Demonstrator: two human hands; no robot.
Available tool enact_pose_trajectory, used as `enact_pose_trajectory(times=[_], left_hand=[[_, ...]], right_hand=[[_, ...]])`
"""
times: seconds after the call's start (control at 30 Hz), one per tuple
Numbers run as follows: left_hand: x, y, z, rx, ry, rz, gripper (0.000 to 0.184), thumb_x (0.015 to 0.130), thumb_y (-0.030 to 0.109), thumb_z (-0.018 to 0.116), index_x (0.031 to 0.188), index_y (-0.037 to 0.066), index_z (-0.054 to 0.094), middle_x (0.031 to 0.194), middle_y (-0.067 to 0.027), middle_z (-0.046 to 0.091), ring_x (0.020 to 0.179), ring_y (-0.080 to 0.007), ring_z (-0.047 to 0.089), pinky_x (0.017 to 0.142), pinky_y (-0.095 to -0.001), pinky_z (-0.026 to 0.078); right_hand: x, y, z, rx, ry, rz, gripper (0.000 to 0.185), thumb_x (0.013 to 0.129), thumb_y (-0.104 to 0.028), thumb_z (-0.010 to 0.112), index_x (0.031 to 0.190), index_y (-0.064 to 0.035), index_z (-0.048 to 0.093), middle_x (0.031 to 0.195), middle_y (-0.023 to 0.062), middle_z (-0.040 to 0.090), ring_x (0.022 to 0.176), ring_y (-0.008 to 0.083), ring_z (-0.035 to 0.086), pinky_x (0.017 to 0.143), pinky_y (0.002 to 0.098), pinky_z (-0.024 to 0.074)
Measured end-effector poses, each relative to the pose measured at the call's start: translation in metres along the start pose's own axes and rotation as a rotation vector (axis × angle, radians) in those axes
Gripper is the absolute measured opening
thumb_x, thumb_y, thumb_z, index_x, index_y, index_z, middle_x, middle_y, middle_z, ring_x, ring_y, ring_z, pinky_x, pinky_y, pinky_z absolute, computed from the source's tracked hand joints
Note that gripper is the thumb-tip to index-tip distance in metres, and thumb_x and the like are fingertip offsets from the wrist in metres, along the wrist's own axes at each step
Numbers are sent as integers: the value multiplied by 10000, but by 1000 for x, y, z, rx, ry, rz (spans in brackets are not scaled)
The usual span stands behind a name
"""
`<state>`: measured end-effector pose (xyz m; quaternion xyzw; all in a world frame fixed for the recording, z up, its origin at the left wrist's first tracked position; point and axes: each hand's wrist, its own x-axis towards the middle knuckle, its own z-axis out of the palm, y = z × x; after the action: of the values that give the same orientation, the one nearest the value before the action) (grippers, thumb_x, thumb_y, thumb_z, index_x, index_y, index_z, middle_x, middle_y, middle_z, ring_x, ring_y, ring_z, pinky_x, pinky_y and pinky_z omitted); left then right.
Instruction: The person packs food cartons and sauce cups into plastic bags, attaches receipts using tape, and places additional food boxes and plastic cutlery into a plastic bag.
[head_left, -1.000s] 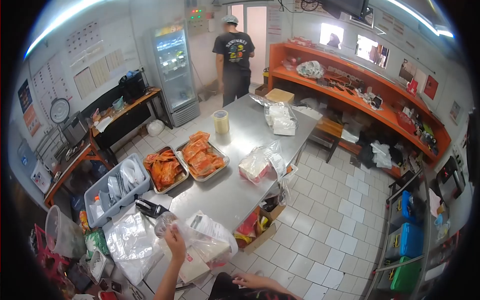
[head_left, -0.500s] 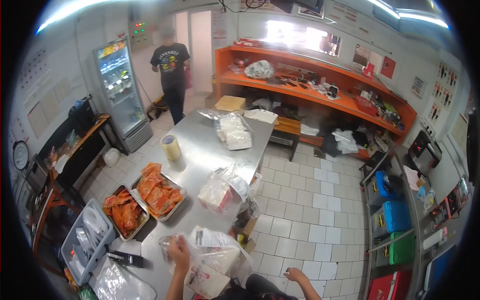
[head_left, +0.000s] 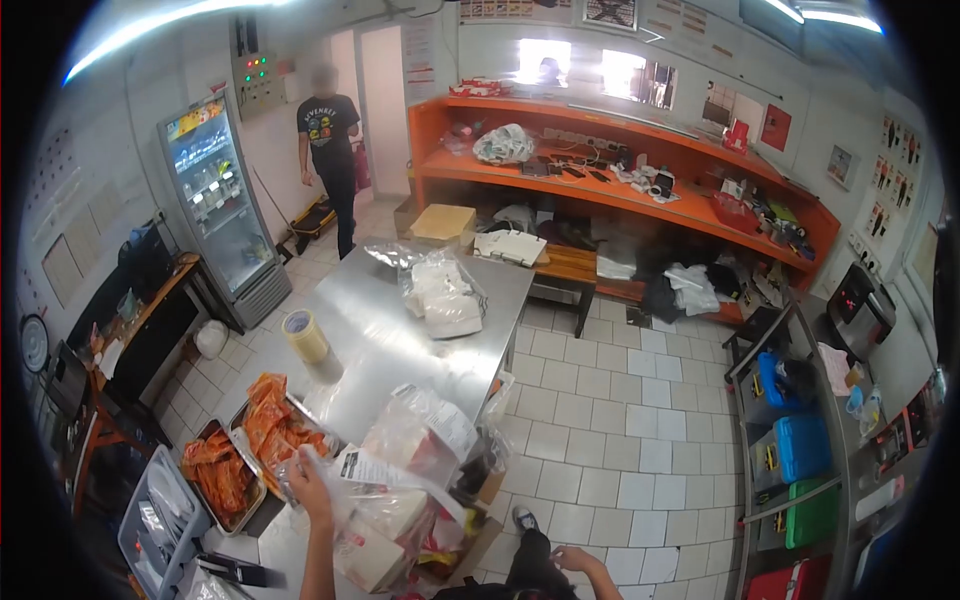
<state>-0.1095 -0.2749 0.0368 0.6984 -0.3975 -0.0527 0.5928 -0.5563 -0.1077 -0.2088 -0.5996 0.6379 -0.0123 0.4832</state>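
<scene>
My left hand is closed on the top of a clear plastic bag at the near end of the steel table. Inside the bag are white food boxes with red print, and a printed paper slip lies across it. Just beyond stands another bagged box, partly overlapped by the first bag. Beside my left hand is a metal tray of orange-red food in plastic. My right hand hangs low over the floor, its fingers loosely apart, holding nothing.
A roll of tape and a bag of white boxes sit on the steel table. At left are a second food tray and a grey crate. A person stands by the doorway. Shelving lines the right.
My view has moved forward along the table. My left hand, still gripping the bag, has shifted left towards the food trays. Near the doorway, the person has changed stance.
</scene>
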Motion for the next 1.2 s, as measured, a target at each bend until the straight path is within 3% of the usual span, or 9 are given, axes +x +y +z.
enact_pose_trajectory(times=[0.33,0.57,0.63,0.73,0.8,0.9,1.03,1.17,1.2], left_hand=[[51,-42,64,-220,-28,-318,433,933,368,407,939,-43,542,843,-88,566,780,-160,524,718,-291,418],[51,-39,76,418,-90,95,354,910,243,427,1045,-59,553,1007,-220,567,983,-300,517,885,-358,365],[33,-14,69,424,62,202,342,899,253,451,961,-62,570,898,-221,583,853,-340,532,817,-381,389],[16,30,32,458,-128,-153,315,898,264,467,934,-27,581,898,-179,584,884,-279,543,796,-341,396],[-7,6,6,170,-128,-208,325,902,264,469,1062,-10,536,1049,-173,535,1018,-271,500,883,-336,368],[-52,25,-33,425,-75,43,404,902,262,472,1205,-2,430,1193,-169,442,1129,-296,422,961,-353,319],[-170,17,-92,434,174,-257,453,882,202,487,1257,-16,359,1222,-214,395,1134,-366,387,983,-388,296],[-399,-89,-114,704,264,-394,374,845,122,488,1179,-29,409,1109,-279,423,1031,-423,409,889,-447,363],[-447,-78,-113,546,241,-739,307,835,143,489,1087,-30,461,1039,-271,473,972,-420,444,848,-465,377]], right_hand=[[88,119,-129,-182,-46,6,394,809,-411,530,1004,-78,609,962,200,618,927,364,577,817,414,457],[215,170,-197,-514,-304,-134,401,816,-428,517,1035,-101,595,993,173,615,939,356,568,816,422,450],[208,95,-231,-626,-273,-122,406,820,-418,497,1005,-68,591,986,187,607,929,363,565,811,436,450],[212,10,-265,-613,-192,-319,388,816,-336,532,1026,-10,559,939,220,603,938,369,559,809,436,447],[220,-30,-263,-553,-96,-476,346,800,-299,574,969,3,588,853,223,618,880,363,582,777,428,455],[226,-74,-234,-573,-174,-579,332,796,-283,584,961,4,591,835,223,620,863,353,588,764,424,460],[217,-118,-158,-691,-352,-735,324,793,-280,583,953,1,602,841,220,624,831,356,595,756,423,465],[181,-154,-47,-917,-612,-917,307,791,-282,578,941,-17,615,886,221,617,866,365,582,775,431,456],[168,-161,-17,-969,-692,-1000,301,791,-280,579,943,-23,615,899,218,615,867,367,580,774,435,455]])
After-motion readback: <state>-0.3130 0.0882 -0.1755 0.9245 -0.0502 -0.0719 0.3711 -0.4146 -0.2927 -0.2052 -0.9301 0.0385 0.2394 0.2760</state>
